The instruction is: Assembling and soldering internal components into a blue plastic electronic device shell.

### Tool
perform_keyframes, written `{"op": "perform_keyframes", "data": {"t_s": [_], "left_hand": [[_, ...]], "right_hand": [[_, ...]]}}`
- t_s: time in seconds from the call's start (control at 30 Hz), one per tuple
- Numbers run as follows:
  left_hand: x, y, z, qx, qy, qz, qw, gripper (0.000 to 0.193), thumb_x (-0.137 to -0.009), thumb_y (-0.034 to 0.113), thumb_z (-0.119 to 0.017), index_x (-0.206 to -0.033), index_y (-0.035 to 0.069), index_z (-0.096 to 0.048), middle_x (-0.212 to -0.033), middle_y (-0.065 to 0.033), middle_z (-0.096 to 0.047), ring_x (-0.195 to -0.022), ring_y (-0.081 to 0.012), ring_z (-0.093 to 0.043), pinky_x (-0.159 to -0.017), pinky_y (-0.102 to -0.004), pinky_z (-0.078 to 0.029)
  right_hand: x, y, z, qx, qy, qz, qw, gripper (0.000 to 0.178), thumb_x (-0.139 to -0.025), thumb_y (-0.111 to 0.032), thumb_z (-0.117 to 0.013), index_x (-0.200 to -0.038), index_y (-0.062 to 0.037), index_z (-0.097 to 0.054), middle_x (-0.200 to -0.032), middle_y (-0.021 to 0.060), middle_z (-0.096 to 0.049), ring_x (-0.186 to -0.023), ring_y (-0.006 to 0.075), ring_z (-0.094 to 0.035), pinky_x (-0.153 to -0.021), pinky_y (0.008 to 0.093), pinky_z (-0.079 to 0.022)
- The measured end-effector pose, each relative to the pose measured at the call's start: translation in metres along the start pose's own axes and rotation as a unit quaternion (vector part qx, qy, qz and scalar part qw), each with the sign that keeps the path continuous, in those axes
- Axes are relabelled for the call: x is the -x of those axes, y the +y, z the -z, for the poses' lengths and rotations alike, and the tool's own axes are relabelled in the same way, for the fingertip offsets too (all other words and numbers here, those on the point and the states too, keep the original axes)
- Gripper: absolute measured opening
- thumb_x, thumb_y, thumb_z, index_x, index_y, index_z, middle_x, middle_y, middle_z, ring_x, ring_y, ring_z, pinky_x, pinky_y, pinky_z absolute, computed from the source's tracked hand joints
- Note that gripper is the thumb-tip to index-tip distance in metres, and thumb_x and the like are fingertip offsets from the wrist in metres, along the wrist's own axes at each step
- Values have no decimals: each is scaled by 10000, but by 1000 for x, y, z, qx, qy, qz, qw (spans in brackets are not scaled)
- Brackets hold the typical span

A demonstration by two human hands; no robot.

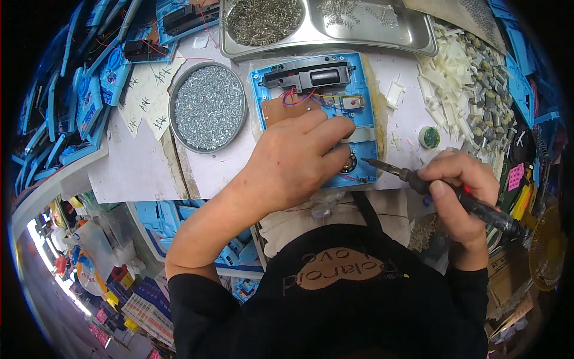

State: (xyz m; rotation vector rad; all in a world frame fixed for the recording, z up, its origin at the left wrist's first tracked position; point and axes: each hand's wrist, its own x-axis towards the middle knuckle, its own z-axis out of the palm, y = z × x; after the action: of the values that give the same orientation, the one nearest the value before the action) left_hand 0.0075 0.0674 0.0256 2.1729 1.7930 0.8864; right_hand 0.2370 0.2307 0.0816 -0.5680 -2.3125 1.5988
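Note:
A blue plastic housing (366, 72) lies on the worktable, its inside facing up. It carries a long black part (308, 76), a brown board (278, 110), a small metal-cased motor (351, 103) and thin coloured wires. My left hand (293, 158) reaches over the housing with its fingers bent and closed near the lower right portion. Whatever they grip is hidden beneath them. Next to those fingertips a round, dark part (348, 164) partly shows. My right hand (475, 176) is wrapped round a black electric screwdriver (490, 214), whose tip points left, by the housing's lower right edge.
A round dish of small silver screws (209, 107) stands left of the housing. Behind sits a metal tray (326, 45) with small metal parts. White plastic pieces (451, 78) and grey blocks are heaped right, near a small green-topped round container (429, 137). Blue housings (89, 107) crowd the left.

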Motion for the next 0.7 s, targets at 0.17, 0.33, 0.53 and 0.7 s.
{"op": "perform_keyframes", "data": {"t_s": [0.17,0.33,0.53,0.7], "left_hand": [[1,0,-1,-7,0,-4,1000,256,-661,69,-774,-913,73,-729,-1029,-67,-629,-798,-248,-616,-610,-358,-522],[0,-2,-1,-5,4,-9,1000,268,-659,59,-777,-922,72,-729,-1037,-69,-631,-793,-248,-618,-610,-359,-523],[3,2,1,0,-3,16,1000,292,-672,57,-788,-957,68,-727,-1048,-79,-642,-817,-266,-641,-643,-356,-540],[14,-1,10,17,89,74,993,276,-734,47,-801,-996,71,-717,-1057,-95,-653,-856,-263,-664,-681,-358,-551]], "right_hand": [[11,1,4,-31,26,-46,998,153,-866,-82,-705,-969,29,-725,-722,33,-661,-586,79,-537,-566,224,-391],[10,1,3,-28,42,-25,998,162,-863,-88,-708,-967,34,-723,-754,35,-667,-600,71,-525,-572,216,-377],[8,-2,5,-49,42,-38,997,185,-868,-100,-705,-988,40,-711,-803,61,-681,-651,80,-563,-607,222,-407],[17,8,9,-69,92,-24,993,207,-871,-104,-700,-1004,54,-695,-909,113,-691,-779,120,-615,-722,246,-468]]}}
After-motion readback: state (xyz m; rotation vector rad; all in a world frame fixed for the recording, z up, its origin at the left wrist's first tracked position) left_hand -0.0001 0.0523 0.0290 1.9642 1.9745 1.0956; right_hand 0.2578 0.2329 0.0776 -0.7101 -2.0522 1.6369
